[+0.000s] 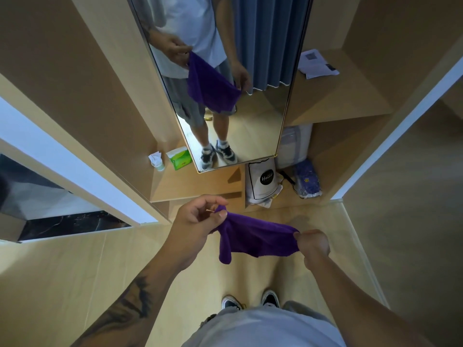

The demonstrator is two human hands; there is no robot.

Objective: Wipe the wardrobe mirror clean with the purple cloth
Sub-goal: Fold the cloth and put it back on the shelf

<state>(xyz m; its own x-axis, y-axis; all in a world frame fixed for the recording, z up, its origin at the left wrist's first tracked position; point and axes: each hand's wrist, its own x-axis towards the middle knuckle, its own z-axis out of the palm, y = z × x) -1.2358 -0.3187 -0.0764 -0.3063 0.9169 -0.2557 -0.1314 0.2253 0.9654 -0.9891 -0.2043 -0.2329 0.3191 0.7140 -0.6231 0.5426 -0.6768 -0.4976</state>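
The purple cloth [253, 236] hangs stretched between my two hands, in front of me and well short of the glass. My left hand [198, 221] pinches its upper left corner between thumb and fingers. My right hand [313, 242] grips the right corner in a closed fist. The tall wardrobe mirror [263, 113] stands straight ahead in a thin gold frame. It reflects my body, both hands and the cloth. Neither hand touches the mirror.
A shelf to the mirror's left holds a green tissue pack [179, 159] and a small cup [157, 162]. Below right sit a white bag [263, 181] and a blue patterned bundle [308, 181]. Papers [317, 62] lie on the upper right shelf. Wardrobe panels flank both sides.
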